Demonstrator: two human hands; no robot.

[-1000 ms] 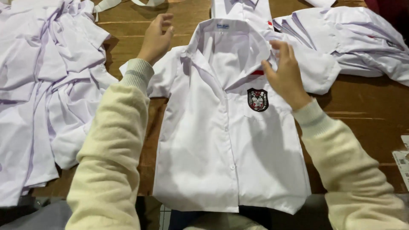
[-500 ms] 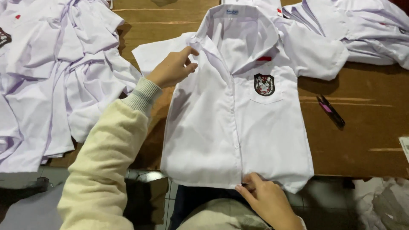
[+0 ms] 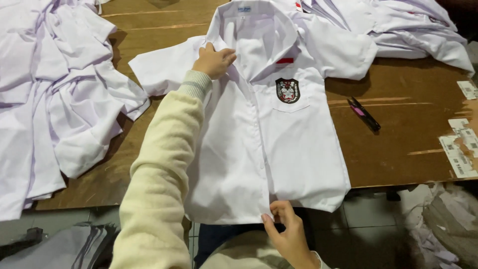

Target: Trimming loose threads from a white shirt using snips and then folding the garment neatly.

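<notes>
With the left hand (image 3: 214, 61) pressing the collar and the right hand (image 3: 285, 225) pinching the hem of the white uniform shirt (image 3: 259, 134) at frame centre, its bottom overhanging the table (image 3: 398, 149) edge, a tug might skew the placket.

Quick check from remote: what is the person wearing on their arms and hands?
Both arms wear a cream, fuzzy long-sleeved top. The left sleeve ends in a paler ribbed cuff at the wrist. The left hand and right hand are bare: no gloves, rings or watch visible.
</notes>
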